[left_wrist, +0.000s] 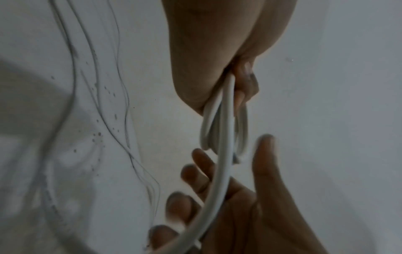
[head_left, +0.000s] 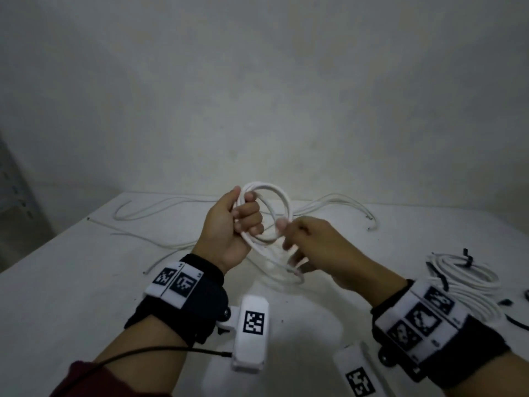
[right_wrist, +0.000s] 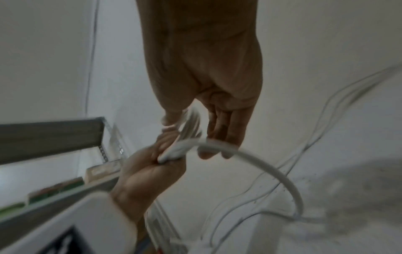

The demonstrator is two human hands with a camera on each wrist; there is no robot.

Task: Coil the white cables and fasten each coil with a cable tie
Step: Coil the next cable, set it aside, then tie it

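My left hand (head_left: 243, 219) is raised above the white table (head_left: 71, 282) and grips a coil of white cable (head_left: 276, 204) of several loops. In the left wrist view its fingertips (left_wrist: 243, 82) clamp the loops (left_wrist: 224, 123) against the palm. My right hand (head_left: 292, 242) is just right of the coil, blurred, with fingers stretched out. The free strand (left_wrist: 219, 180) runs from the coil across its spread fingers (left_wrist: 195, 175). From the right wrist, the strand (right_wrist: 261, 161) arcs past the straight fingertips (right_wrist: 226, 137) down to the table.
Loose white cables lie across the back of the table (head_left: 160, 204) and at the back right (head_left: 343, 202). Finished coils (head_left: 469, 285) with a black cable tie (head_left: 467, 257) sit at the right, beside loose black ties (head_left: 515, 322). A metal shelf (right_wrist: 50, 137) stands at the left.
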